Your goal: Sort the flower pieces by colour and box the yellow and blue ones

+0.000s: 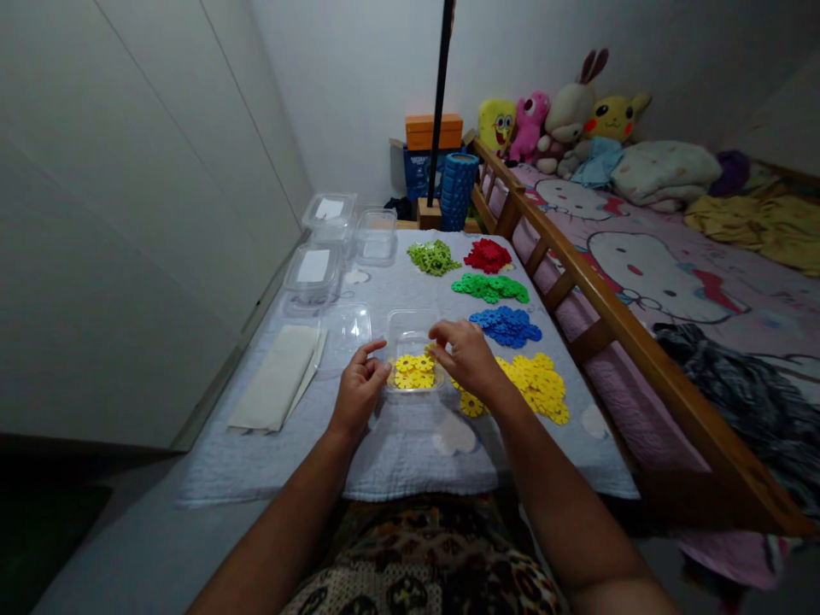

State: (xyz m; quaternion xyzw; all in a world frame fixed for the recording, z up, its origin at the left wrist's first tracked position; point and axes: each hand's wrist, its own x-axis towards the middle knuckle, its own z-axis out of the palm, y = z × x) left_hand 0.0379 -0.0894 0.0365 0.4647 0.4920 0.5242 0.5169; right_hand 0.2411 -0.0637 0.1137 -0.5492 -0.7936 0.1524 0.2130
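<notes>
Yellow flowers [413, 372] partly fill your tub [408, 342] — a pile [538, 386] is left. Your right hand [466, 352] pinches one; your open left hand [362, 381] touches the tub.

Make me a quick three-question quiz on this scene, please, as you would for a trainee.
1. Which colour are the flower-shaped pieces inside the clear container between the left hand and right hand?
A red
B blue
C yellow

2. True or false: the red pile lies farther from the person than the blue pile.

3. How many piles of loose pieces lie on the cloth?

Key:
1. C.
2. True.
3. Five: the light green pile, green pile and yellow pile, plus the red and blue ones.
</notes>
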